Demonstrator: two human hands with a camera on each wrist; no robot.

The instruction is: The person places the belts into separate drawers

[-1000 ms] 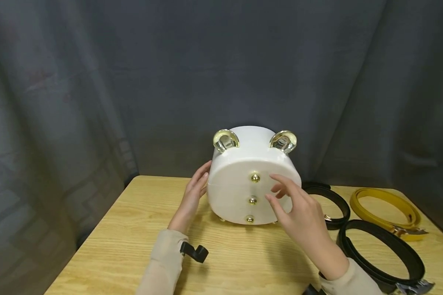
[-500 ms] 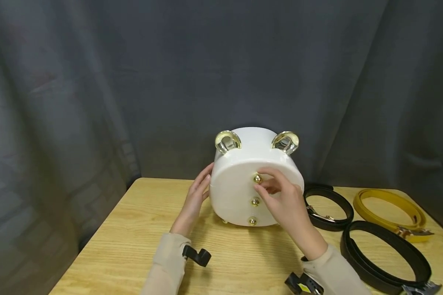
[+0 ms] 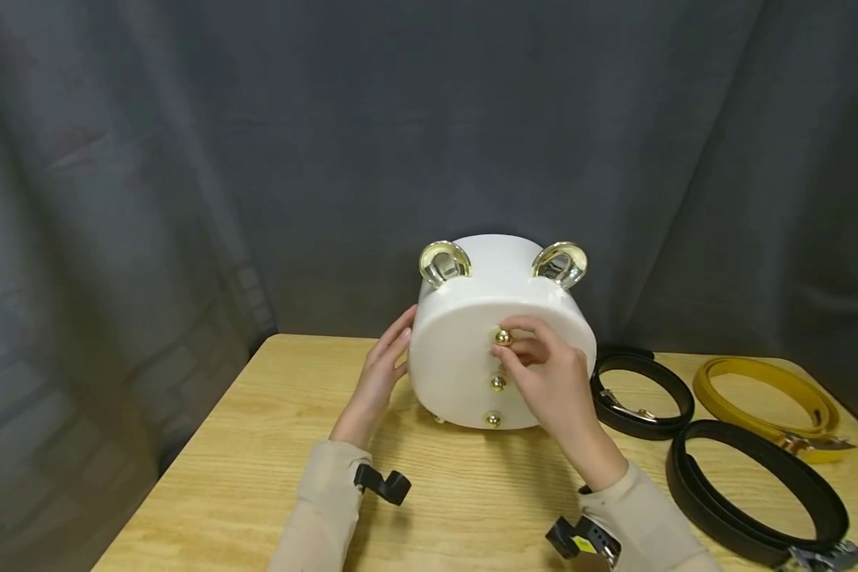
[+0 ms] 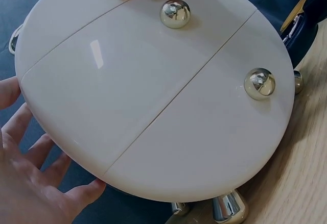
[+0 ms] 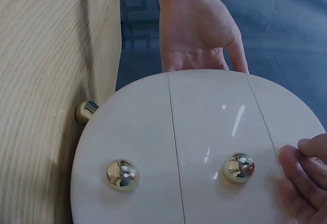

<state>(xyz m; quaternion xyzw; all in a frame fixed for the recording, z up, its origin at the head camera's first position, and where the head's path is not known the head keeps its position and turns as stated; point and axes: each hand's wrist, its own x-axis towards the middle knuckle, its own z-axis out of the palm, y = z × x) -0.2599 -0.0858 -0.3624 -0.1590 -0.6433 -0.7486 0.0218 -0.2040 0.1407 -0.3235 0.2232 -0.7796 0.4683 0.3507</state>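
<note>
Box (image 3: 465,365): white, round, with three drawer fronts on the near face; stands on small gold feet at the far middle of the table (image 3: 257,445), in front of the curtain (image 3: 186,159).
Knobs: three gold balls in a vertical row on the near face; top knob (image 3: 503,337), middle knob (image 3: 498,383), bottom knob (image 3: 492,419).
Ears: two gold, cup-shaped pieces on top of the box, left ear (image 3: 444,263) and right ear (image 3: 560,264).
Right hand (image 3: 554,381): fingers curled together, fingertips pinching the top knob; palm lies over the right half of the near face. The right wrist view shows only the fingertips at the frame edge, with the middle and bottom knobs free.
Left hand (image 3: 382,373): fingers straight and slightly apart, laid flat against the left side wall of the box; holds nothing. The left wrist view shows the fingers spread along the curved rim.
Seams: two thin lines cross the near face and divide it into three sections, one knob on each.
Feet: one gold foot (image 4: 229,208) shows under the lower rim in the left wrist view, touching the table.
Belts: three coiled belts lie on the table right of the box; small black belt (image 3: 639,397) just beside the box, yellow belt (image 3: 772,401) farther right, large black belt (image 3: 758,492) nearest the viewer.
Sleeves: both forearms in beige sleeves, with a black strap mount on each wrist.
</note>
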